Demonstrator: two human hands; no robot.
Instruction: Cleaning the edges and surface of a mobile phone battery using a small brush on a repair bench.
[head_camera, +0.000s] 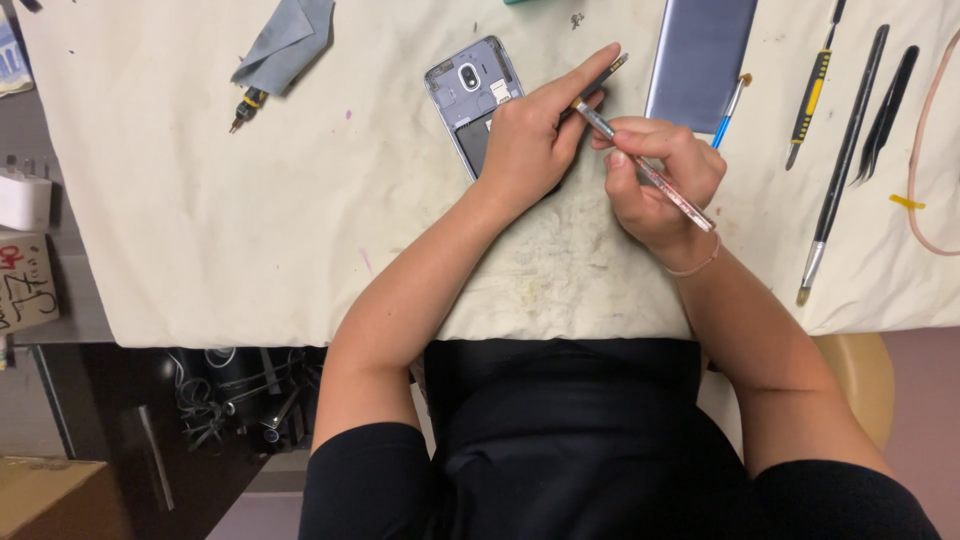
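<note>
- While you lean over the counter (250, 250), your left hand (528, 140) presses down on an opened phone (470, 100), its index finger stretched out straight along the phone's far edge.
- Your left grip is not wrapped around anything; the palm and curled fingers lie flat on the lower half of the phone and hide it.
- That phone is a rounded rectangle with its back removed, showing a grey-blue inner frame, a round camera ring and a dark battery bay; it sits near the far middle of the counter.
- Your right hand (655, 180) has a narrow grip closed on a thin, clear-bodied tool (645, 165), held like a pen, with its metal end slanting up toward your left index finger.
- You cannot tell whether the tip touches the phone, as the finger covers it.
- Just beyond your right hand lies a smooth, glossy blue-grey back cover (700, 60), with a small blue-handled brush (730, 110) at its edge.
- Farther right lie a yellow-and-black screwdriver (810, 95), a long slim black rod (845, 150) with a metal end and black tweezers (885, 110).
- A cream cloth, stained and creased, covers the counter; a folded grey rag (285, 45) lies at far left over a small driver (245, 108).
</note>
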